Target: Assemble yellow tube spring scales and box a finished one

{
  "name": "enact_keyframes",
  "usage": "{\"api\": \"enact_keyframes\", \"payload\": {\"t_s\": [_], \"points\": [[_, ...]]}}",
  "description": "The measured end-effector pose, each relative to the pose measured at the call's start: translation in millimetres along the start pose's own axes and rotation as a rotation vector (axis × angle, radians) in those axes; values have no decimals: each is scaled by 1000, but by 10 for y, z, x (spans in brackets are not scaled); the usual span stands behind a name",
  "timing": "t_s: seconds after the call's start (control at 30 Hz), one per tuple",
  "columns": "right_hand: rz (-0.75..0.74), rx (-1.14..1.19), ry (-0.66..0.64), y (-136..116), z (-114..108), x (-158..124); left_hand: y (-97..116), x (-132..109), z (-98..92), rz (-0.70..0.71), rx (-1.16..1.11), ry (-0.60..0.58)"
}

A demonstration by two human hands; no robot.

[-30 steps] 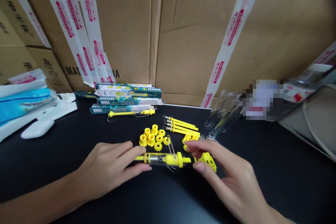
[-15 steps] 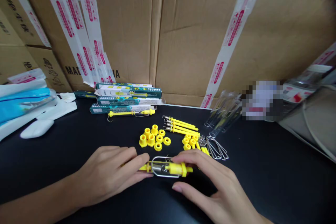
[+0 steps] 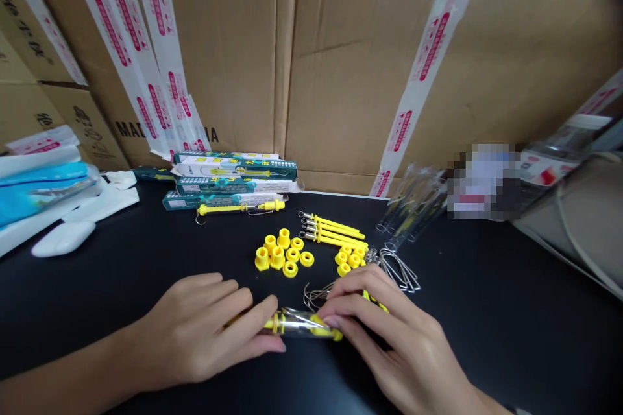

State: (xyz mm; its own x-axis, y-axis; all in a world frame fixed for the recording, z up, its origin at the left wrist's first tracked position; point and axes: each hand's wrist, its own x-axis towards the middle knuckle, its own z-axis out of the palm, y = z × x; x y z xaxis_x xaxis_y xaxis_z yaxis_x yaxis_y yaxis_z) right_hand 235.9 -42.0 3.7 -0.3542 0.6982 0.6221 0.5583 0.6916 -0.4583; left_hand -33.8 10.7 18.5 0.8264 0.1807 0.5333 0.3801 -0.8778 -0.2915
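Observation:
A clear-tubed spring scale [image 3: 300,324] with yellow fittings lies level between my two hands, just above or on the black table. My left hand [image 3: 207,327] is wrapped around its left part and hides that end. With thumb and fingertips, my right hand [image 3: 389,331] pinches the yellow right end, where a bent wire hook runs along the tube. Behind my right fingers lie thin wire hooks [image 3: 314,297], partly covered. Farther back are yellow caps and rings [image 3: 277,257], several yellow rods with metal springs [image 3: 335,231], and smaller yellow caps [image 3: 342,258].
Green and white printed boxes [image 3: 233,185] are stacked at the back, a finished-looking spring scale [image 3: 241,209] before them. Wire loops [image 3: 399,270] and clear tubes [image 3: 413,204] lie at the right, near a bottle [image 3: 549,155]. A blue packet [image 3: 48,188] sits left. Cardboard boxes [image 3: 233,45] stand behind.
My right thumb and fingers have closed on the spring scale's yellow end, which was loosely touched before. The wire hook has turned from facing up to lying slanted along the tube.

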Motion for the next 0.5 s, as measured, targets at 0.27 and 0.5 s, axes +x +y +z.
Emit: {"api": "enact_keyframes", "payload": {"t_s": [0.27,0.5], "points": [[6,68,-77,-72,1,-9,36,-73,1,24,-4,17],[58,35,-30,-70,114,-71,53,-3,13,-69,-93,-68]]}}
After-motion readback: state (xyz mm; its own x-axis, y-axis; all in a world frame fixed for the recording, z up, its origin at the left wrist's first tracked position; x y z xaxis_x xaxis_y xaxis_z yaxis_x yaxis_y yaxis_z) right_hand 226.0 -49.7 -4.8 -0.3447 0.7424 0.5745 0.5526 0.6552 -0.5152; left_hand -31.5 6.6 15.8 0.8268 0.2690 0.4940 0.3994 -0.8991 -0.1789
